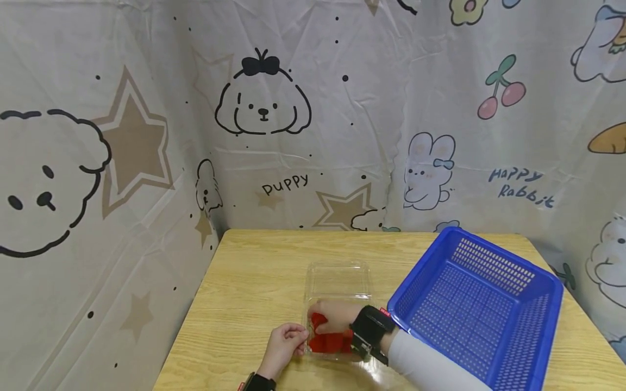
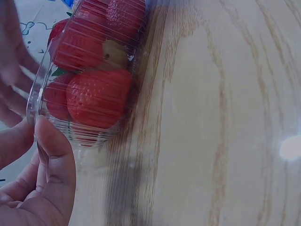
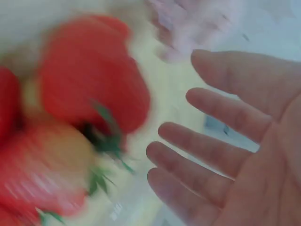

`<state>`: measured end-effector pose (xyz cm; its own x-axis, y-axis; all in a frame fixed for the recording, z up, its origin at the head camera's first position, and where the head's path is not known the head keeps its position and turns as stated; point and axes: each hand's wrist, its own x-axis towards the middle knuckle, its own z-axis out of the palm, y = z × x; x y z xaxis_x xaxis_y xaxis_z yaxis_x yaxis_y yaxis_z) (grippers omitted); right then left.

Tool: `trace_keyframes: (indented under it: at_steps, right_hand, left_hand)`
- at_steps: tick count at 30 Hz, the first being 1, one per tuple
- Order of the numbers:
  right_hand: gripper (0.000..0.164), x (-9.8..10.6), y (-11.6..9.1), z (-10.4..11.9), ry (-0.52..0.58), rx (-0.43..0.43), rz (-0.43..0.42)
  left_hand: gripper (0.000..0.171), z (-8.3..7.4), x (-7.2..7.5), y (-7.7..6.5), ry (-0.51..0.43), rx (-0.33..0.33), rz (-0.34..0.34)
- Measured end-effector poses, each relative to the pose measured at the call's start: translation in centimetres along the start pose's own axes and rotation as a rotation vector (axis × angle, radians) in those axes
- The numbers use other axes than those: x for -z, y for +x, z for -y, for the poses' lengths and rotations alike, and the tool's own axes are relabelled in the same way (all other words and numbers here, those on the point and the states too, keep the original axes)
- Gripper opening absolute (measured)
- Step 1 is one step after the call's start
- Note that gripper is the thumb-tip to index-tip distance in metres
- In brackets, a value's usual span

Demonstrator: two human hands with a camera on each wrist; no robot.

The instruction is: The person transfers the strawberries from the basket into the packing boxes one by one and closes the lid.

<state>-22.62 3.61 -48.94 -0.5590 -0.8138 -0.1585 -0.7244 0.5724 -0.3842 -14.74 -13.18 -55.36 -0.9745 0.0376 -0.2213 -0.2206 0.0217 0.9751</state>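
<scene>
A clear plastic box (image 1: 338, 279) with its lid folded back stands on the table, holding several red strawberries (image 1: 326, 343) with green leaves. At the box's left side, my left hand (image 1: 285, 342) pinches the rim between thumb and finger, as the left wrist view shows at the box edge (image 2: 34, 94). Over the berries is my right hand (image 1: 335, 315). In the right wrist view its fingers are spread and fairly straight, with a gap between them and the strawberries (image 3: 89, 70), which look blurred. Nothing shows in that palm.
A blue plastic basket (image 1: 457, 323) with perforated sides stands on the right of the wooden table (image 1: 235, 288), close to my right forearm. Behind and to the left hangs a pale curtain (image 1: 303, 163) printed with cartoon animals.
</scene>
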Motion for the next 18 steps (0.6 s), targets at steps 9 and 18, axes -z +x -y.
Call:
trace_keyframes:
  at_steps: [9,18]
  right_hand:
    - [0.054,5.7,0.2,-3.9,0.317,-0.172,-0.39]
    - [0.071,5.7,1.2,-9.0,0.527,-0.5,-0.512]
  left_hand:
    - [0.025,0.0,-0.1,-0.1,0.005,-0.015,-0.007]
    - [0.023,0.2,-0.1,0.2,0.011,-0.009,-0.004]
